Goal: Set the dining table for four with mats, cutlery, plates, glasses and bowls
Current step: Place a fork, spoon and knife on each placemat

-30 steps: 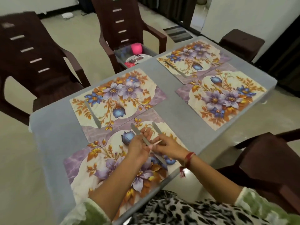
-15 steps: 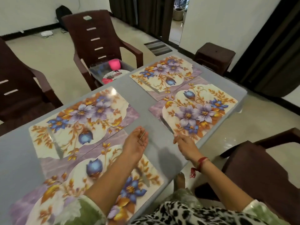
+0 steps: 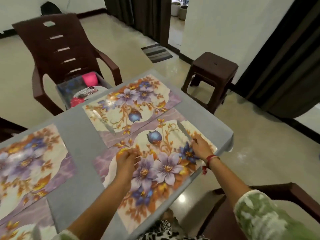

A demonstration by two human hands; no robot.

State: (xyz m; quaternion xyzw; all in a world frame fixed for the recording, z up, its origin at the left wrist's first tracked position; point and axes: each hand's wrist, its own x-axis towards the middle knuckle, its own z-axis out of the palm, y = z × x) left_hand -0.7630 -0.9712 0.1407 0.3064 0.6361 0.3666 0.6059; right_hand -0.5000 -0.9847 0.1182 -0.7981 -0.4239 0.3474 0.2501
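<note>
Your right hand point(image 3: 201, 148) grips the handle end of a knife point(image 3: 183, 130), fingers curled over it. The blade lies flat on the mat point(image 3: 155, 172), near the mat's right edge, and points away from you. Your left hand point(image 3: 126, 159) rests on the left part of the same mat, well apart from the right hand. Its fingers are curled under, and blur hides whether it holds anything. A red thread point(image 3: 210, 158) circles your right wrist.

Just beyond your hands lies the far mat point(image 3: 138, 99), edge to edge with the one under them, with a far knife point(image 3: 102, 121) along its left side. To the left of your left hand, across a strip of grey table point(image 3: 81, 146), sits the left mat point(image 3: 26, 161). Nearer you than that, by your left elbow, part of a fourth mat point(image 3: 12, 229) shows, bearing a grey shape too blurred to name.

Beyond the far mat, a brown chair point(image 3: 57, 49) carries a bin point(image 3: 103, 81). In the bin are a pink cup point(image 3: 89, 79) and a plate point(image 3: 97, 88) with some cutlery on it. Beyond your right hand, off the table, stands a brown stool point(image 3: 213, 70). A second chair point(image 3: 294, 196) sits beside your right forearm.
</note>
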